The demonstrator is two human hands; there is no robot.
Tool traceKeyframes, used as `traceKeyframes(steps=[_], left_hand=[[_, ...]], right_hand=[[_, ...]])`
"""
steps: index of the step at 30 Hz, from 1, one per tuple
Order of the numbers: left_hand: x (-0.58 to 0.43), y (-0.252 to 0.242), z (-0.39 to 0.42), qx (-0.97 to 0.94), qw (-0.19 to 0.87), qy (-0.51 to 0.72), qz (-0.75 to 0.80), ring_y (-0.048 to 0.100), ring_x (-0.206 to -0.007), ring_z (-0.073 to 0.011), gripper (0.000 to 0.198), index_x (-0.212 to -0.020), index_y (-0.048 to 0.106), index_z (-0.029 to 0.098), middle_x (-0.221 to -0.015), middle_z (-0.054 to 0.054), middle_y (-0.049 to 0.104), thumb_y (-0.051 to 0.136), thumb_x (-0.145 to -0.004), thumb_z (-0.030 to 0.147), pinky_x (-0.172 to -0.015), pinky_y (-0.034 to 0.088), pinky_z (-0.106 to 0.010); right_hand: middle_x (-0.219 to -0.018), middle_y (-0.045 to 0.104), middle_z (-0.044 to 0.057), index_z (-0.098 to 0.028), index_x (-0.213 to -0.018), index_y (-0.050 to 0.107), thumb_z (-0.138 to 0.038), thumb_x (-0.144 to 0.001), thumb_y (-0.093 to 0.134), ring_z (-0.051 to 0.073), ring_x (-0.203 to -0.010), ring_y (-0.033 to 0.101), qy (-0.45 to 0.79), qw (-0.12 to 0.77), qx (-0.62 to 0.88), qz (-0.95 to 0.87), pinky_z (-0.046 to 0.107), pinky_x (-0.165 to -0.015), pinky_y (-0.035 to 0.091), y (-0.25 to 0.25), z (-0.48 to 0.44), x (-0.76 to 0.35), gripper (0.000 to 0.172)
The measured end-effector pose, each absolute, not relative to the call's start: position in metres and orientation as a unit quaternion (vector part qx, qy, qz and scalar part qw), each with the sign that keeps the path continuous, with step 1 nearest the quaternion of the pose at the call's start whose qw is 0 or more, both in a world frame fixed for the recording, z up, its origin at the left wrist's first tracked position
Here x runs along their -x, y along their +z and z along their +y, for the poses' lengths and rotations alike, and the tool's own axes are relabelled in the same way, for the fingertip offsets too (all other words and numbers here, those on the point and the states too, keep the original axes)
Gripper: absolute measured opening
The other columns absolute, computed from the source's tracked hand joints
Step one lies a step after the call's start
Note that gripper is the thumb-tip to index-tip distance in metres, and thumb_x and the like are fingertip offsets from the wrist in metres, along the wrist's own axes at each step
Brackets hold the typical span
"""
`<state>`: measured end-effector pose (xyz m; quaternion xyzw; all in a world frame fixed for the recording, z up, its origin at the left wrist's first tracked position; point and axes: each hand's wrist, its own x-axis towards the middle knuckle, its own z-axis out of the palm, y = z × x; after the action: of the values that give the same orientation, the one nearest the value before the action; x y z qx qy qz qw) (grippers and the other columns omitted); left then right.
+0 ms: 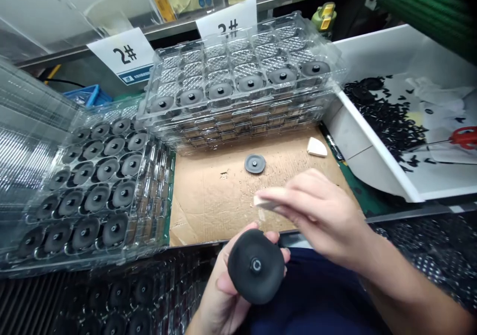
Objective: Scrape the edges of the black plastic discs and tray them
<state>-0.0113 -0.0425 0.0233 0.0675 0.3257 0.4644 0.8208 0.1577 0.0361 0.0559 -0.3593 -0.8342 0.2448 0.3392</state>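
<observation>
My left hand (pixel 227 280) holds a round black rubber diaphragm (pixel 257 288), its broad face and small metal centre turned up toward me. Fingers and thumb grip it by the rim. Just above and to the right, my right hand (pixel 320 210) pinches a small off-white pad (pixel 264 203), apart from the diaphragm and slightly blurred. On the cardboard sheet (pixel 201 196) beyond my hands lies another, greyer diaphragm (pixel 255 163). A cut off-white piece (pixel 316 147), similar in colour to the pad, rests near the sheet's right edge.
Stacked clear trays (pixel 238 109) stand behind the cardboard, their top front row holding several diaphragms. More filled trays (pixel 149 196) are at left. On the right, a white bin (pixel 372 146) contains black scraps and red-handled scissors (pixel 464 137). A pen (pixel 334 146) lies beside it.
</observation>
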Motion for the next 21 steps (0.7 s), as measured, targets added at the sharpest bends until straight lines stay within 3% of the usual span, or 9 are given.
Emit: traceKeyframes(steps=[4,7,11,14,16,18,21], left_hand=[[0.015,0.020,-0.043,-0.049,0.833,0.491,0.251,0.067,-0.098,-0.0224,0.055,-0.107,0.067,0.027,-0.111,-0.003,0.071,0.079,-0.056,0.041,-0.086,0.053,-0.030],[0.013,0.018,-0.040,-0.065,0.835,0.487,0.246,0.067,-0.100,-0.0220,0.054,-0.108,0.066,0.028,-0.112,-0.002,0.071,0.078,-0.057,0.041,-0.086,0.053,-0.030],[0.008,0.018,-0.034,-0.098,0.824,0.487,0.273,0.066,-0.100,-0.0219,0.056,-0.108,0.066,0.028,-0.111,-0.001,0.071,0.079,-0.056,0.042,-0.087,0.052,-0.030],[0.007,0.017,-0.036,-0.109,0.810,0.487,0.308,0.064,-0.104,-0.0254,0.062,-0.113,0.064,0.026,-0.114,-0.005,0.069,0.079,-0.056,0.043,-0.091,0.050,-0.033],[0.010,0.014,-0.038,-0.107,0.795,0.490,0.340,0.060,-0.111,-0.0274,0.062,-0.117,0.061,0.023,-0.119,-0.008,0.067,0.078,-0.061,0.041,-0.098,0.045,-0.036],[0.013,0.010,-0.042,-0.102,0.772,0.505,0.372,0.057,-0.115,-0.0273,0.059,-0.118,0.061,0.023,-0.121,-0.008,0.065,0.077,-0.064,0.041,-0.102,0.041,-0.036],[0.017,0.005,-0.044,-0.106,0.755,0.521,0.384,0.058,-0.114,-0.0264,0.060,-0.115,0.062,0.026,-0.119,-0.007,0.067,0.078,-0.060,0.043,-0.101,0.042,-0.036]], right_hand=[[-0.097,0.067,0.001,-0.027,-0.115,0.059,-0.026,-0.093,0.047,0.014,-0.084,0.062,0.415,0.314,0.475,-0.710,0.024,-0.069,0.048,0.011,0.012,-0.174,0.026],[-0.108,0.068,0.003,-0.025,-0.112,0.062,-0.031,-0.093,0.047,0.019,-0.099,0.063,0.453,0.268,0.499,-0.689,0.029,-0.079,0.050,-0.004,-0.002,-0.183,0.025],[-0.105,0.068,0.000,-0.027,-0.110,0.061,-0.028,-0.091,0.051,0.016,-0.090,0.064,0.350,0.349,0.549,-0.674,0.025,-0.073,0.050,0.024,-0.004,-0.183,0.021],[-0.096,0.070,0.001,-0.024,-0.115,0.059,-0.022,-0.091,0.051,0.015,-0.077,0.061,0.264,0.410,0.410,-0.771,0.028,-0.068,0.047,0.056,-0.001,-0.169,0.025],[-0.080,0.069,0.002,-0.019,-0.110,0.063,-0.017,-0.093,0.045,0.015,-0.066,0.057,0.250,0.396,0.310,-0.827,0.029,-0.060,0.043,0.066,0.002,-0.159,0.025],[-0.070,0.066,0.001,-0.018,-0.104,0.066,-0.011,-0.091,0.042,0.014,-0.059,0.052,0.262,0.347,0.319,-0.842,0.029,-0.055,0.039,0.068,0.005,-0.154,0.028],[-0.076,0.066,0.001,-0.018,-0.109,0.064,-0.006,-0.087,0.047,0.014,-0.065,0.054,0.282,0.314,0.382,-0.822,0.028,-0.060,0.041,0.066,0.005,-0.153,0.031]])
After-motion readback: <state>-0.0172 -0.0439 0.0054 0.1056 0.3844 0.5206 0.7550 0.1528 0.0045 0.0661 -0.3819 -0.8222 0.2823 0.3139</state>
